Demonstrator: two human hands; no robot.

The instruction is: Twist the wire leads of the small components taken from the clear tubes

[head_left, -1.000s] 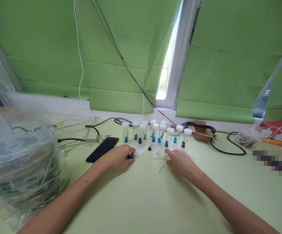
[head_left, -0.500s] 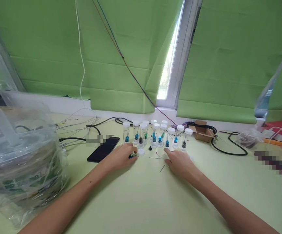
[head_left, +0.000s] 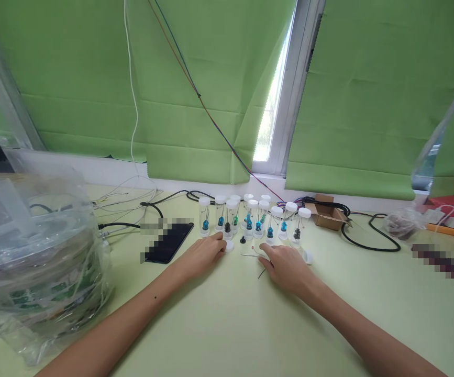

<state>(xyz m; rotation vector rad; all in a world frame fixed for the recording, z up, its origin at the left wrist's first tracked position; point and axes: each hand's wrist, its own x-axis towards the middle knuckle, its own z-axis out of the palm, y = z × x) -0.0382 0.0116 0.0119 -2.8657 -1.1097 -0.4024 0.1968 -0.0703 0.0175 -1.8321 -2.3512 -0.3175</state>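
My left hand (head_left: 205, 252) rests low on the table with its fingers curled down, close beside a loose white cap (head_left: 230, 246). Whatever lies under those fingers is hidden. My right hand (head_left: 287, 266) reaches in from the right, index finger and thumb apart at the end of a thin metal needle (head_left: 251, 255). A short dark rod (head_left: 262, 273) sticks out below the right thumb. Between the hands lies a small black piece (head_left: 243, 240). Several clear tubes (head_left: 270, 226) with white caps stand upright behind, holding blue, green or black pieces with thin stems.
To the left of the tubes lies a black phone (head_left: 174, 243). A large plastic-wrapped reel stack (head_left: 50, 267) fills the left side. Behind on the right are an open cardboard box (head_left: 329, 217) and a looped black cable (head_left: 372, 248). Green blinds hang at the back.
My left hand has shifted slightly forward and right, covering the dark piece that showed beneath its fingers. The right index finger and thumb have moved a little left, toward the needle.
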